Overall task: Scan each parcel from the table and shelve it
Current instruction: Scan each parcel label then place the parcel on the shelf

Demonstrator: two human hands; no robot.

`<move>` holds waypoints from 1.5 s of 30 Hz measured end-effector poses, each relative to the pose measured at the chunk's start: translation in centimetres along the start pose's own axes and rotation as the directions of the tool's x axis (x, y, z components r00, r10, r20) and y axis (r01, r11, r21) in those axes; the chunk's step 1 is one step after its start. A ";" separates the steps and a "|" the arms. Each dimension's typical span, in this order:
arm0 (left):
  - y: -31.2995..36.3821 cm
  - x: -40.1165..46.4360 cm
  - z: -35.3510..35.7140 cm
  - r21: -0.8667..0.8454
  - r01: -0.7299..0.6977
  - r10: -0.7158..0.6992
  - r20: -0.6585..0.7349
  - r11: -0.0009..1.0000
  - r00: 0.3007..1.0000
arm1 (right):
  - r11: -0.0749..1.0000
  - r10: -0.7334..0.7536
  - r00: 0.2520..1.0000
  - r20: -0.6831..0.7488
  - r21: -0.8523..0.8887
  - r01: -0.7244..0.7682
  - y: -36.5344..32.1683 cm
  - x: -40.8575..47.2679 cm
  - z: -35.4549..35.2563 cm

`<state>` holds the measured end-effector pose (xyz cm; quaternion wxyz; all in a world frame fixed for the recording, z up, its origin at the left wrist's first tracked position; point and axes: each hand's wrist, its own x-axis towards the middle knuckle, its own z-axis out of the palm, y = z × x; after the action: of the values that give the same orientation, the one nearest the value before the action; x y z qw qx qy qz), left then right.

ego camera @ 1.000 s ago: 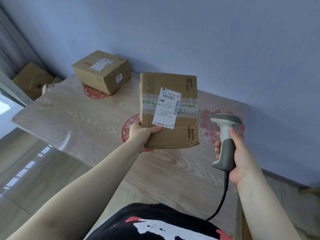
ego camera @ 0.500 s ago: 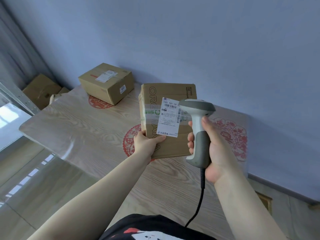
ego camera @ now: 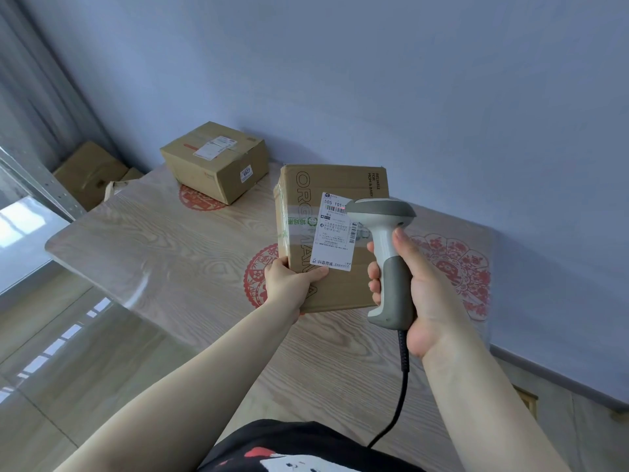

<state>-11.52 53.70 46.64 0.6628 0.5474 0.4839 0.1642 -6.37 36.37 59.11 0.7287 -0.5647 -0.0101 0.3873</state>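
Both forearms extended forward, bare. Left hand [ego camera: 292,284] gripping lower left corner of upright parcel [ego camera: 308,291], thumb laid across its front face. Right hand [ego camera: 420,287] wrapped around scanner [ego camera: 384,253] handle, fingers [ego camera: 374,270] curled in front, thumb raised along the back.

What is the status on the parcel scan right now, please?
Left hand holds parcel upright. Right hand grips scanner, aimed at label. Second parcel waiting on table.
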 end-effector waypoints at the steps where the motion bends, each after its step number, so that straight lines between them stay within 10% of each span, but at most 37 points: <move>1: 0.0 0.0 0.0 0.002 -0.003 0.003 -0.003 1.000 1.000 | 1.000 0.002 1.000 -0.001 0.003 -0.002 0.0 0.0 0.0; 15: 0.5 -0.7 -2.4 -0.121 0.083 -0.086 -0.023 0.989 0.996 | 0.998 -0.006 1.000 -0.005 -0.061 0.005 1.2 1.3 0.0; 24: -0.9 -2.4 -12.9 -0.203 0.049 -0.104 -0.271 0.978 0.957 | 0.982 0.087 0.993 0.082 -0.176 -0.072 5.3 3.3 5.4; 45: -9.8 -10.0 -55.5 -0.501 -0.101 -0.348 -0.719 0.860 0.602 | 0.803 0.358 0.850 0.386 -0.592 -0.069 23.7 1.1 37.7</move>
<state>-64.94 74.22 46.32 0.5068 0.1933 0.7045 0.4576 -35.74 69.21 52.56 0.4558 -0.6353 -0.2367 0.5767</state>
